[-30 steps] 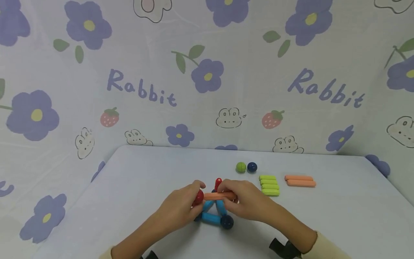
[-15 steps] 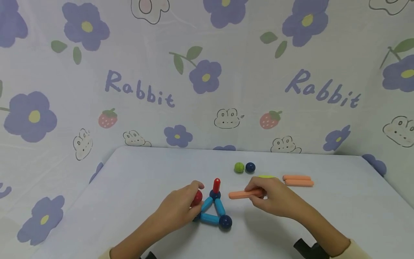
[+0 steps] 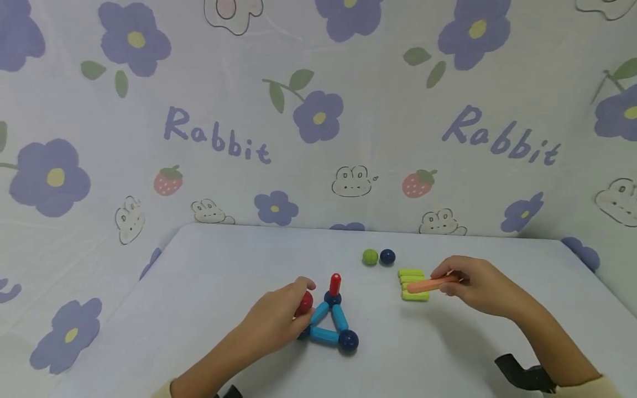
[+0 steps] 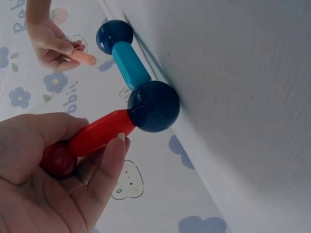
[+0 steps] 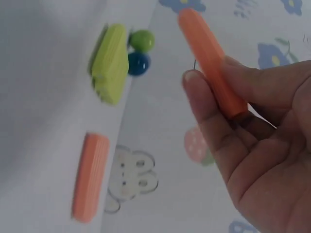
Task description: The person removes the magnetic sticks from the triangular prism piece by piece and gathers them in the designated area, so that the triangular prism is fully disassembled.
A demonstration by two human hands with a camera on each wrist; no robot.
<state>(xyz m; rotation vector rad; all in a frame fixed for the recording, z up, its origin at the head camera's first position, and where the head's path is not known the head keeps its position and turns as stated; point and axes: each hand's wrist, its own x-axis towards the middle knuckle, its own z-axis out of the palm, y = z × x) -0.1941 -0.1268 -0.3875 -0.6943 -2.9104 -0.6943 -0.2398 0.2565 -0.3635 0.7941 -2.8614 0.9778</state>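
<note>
My left hand grips a red rod topped by a red ball. In the left wrist view the rod's lower end meets a dark blue ball. That ball is one corner of a flat triangle of blue rods and dark blue balls. At its far corner another red rod stands upright. Away to the right, my right hand pinches an orange rod between thumb and fingers. The rod's free end appears over the yellow-green rods.
Several yellow-green rods lie side by side on the white table. Behind them sit a green ball and a dark blue ball. In the right wrist view, orange rod lies beyond; the head view hides it behind my hand.
My right hand has drawn the orange rod away from the red ball and carried it right, over toward the yellow-green rods. The left hand keeps its hold in the same place.
</note>
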